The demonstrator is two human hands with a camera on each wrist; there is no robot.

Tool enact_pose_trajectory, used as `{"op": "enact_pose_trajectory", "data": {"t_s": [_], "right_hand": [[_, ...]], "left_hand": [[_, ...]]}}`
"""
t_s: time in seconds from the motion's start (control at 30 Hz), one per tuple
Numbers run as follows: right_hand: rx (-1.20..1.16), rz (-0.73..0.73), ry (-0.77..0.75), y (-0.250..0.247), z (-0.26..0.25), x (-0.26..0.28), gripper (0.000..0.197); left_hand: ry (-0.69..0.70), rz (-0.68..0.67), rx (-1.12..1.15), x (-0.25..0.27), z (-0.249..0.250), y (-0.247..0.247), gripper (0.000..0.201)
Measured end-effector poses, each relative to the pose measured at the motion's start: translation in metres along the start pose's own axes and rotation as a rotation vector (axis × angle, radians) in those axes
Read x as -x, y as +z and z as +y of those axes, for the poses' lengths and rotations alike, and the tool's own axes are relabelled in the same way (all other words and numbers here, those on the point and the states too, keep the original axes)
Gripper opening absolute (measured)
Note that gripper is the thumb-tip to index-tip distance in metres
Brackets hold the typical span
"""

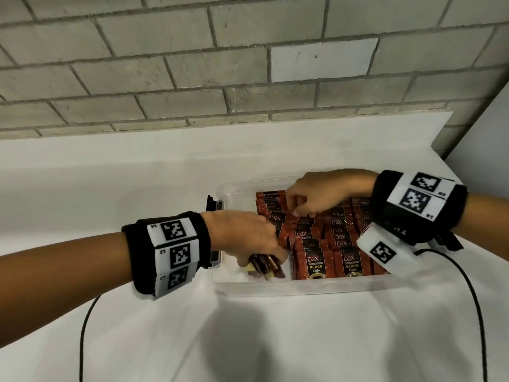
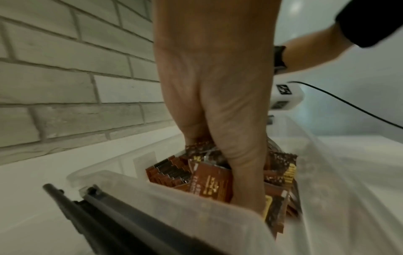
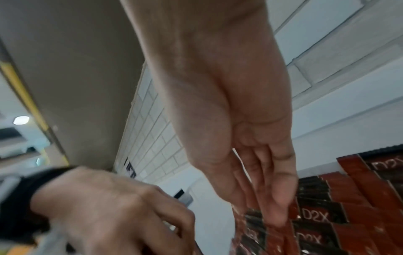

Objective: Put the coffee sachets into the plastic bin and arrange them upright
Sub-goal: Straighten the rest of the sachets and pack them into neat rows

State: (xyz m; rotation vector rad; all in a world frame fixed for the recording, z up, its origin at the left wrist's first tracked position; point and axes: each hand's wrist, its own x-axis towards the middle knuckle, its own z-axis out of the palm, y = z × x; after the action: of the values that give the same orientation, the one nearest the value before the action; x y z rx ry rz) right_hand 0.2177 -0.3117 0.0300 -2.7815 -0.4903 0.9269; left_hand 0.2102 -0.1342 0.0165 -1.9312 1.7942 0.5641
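The coffee sachets [image 1: 325, 252] are small flat packets in reddish brown with a dark panel, printed "D2X" in pale letters and, on the nearest ones, "BLACK Coffee" in yellow and white. Most of them stand on edge in close rows inside the plastic bin [image 1: 275, 283], filling its right and middle part, faces turned toward the camera. The bin is clear, shallow and rectangular, with a dark latch [image 1: 214, 204] on its left end wall; its left portion holds only what the left hand [image 1: 248, 238] carries.

That left hand is lowered into the left front corner of the bin, fingers [image 2: 246, 172] curled round a small bundle of sachets [image 1: 263, 267] that points down toward the bin floor. In the left wrist view the bundle fans out loosely around the fingers, packets tilted at several angles.

The right hand [image 1: 319, 194] reaches over the back rows; its fingers [image 3: 281, 195] lie fairly straight, their tips on the top edges of the standing sachets, holding none that can be seen.

The bin sits on a white tabletop [image 1: 248, 340] against a grey brick wall [image 1: 192, 64]. Both wrists wear black bands with square-patterned markers, and black cables trail across the tabletop.
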Motion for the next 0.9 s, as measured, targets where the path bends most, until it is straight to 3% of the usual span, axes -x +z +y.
{"op": "enact_pose_trajectory", "data": {"t_s": [0.13, 0.3, 0.4, 0.5, 0.6, 0.67, 0.73, 0.8, 0.9], "right_hand": [[-0.392, -0.088, -0.025, -0.003, 0.012, 0.016, 0.041], [-0.605, -0.106, -0.022, 0.008, 0.013, 0.036, 0.075], [-0.783, -0.062, -0.008, 0.013, 0.004, 0.047, 0.070], [-1.063, -0.026, -0.036, 0.019, -0.009, 0.055, 0.075], [-1.299, 0.136, -0.101, 0.023, -0.024, 0.054, 0.072], [-1.458, 0.308, -0.116, 0.022, -0.031, 0.049, 0.079], [-1.475, 0.432, -0.151, 0.023, -0.034, 0.044, 0.083], [-1.457, 0.478, -0.174, 0.023, -0.036, 0.041, 0.067], [-1.449, 0.471, -0.161, 0.023, -0.034, 0.038, 0.059]], "left_hand": [[-0.099, 0.142, 0.320, 0.012, -0.015, -0.006, 0.047], [-0.239, 0.381, 0.840, 0.033, -0.032, -0.013, 0.050], [-0.331, 0.619, 1.190, 0.045, -0.040, -0.017, 0.047], [-0.365, 0.942, 1.597, 0.046, -0.039, -0.020, 0.051], [-0.381, 1.140, 1.900, 0.032, -0.029, -0.023, 0.051], [-0.336, 1.161, 2.038, 0.023, -0.021, -0.025, 0.049], [-0.266, 1.097, 2.082, 0.014, -0.013, -0.027, 0.044], [-0.209, 0.957, 2.114, 0.008, -0.006, -0.026, 0.032], [-0.135, 0.808, 2.220, 0.002, 0.000, -0.024, 0.030]]}}
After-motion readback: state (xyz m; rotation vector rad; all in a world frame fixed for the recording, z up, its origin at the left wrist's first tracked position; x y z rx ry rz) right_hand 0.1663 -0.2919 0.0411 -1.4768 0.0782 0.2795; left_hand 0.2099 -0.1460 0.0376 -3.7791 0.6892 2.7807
